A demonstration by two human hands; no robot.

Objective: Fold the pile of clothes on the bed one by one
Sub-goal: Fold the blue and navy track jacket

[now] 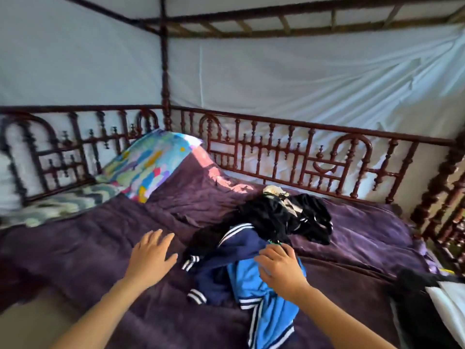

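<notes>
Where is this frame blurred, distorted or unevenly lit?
Head view: the carved bed rail smears at the left edge and bows with wide-angle distortion; a sunlit patch falls on the purple blanket beside the patterned pillow; the left hand, right hand and clothes pile are fairly sharp, though the black garments lose detail.

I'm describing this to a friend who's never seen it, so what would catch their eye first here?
The jumbled navy and bright blue white-striped garment mid-bed, under the right hand, with a black clothes heap behind it. Around them, the purple quilted bedspread and the dark red carved wooden bed rail along the far side.
</notes>
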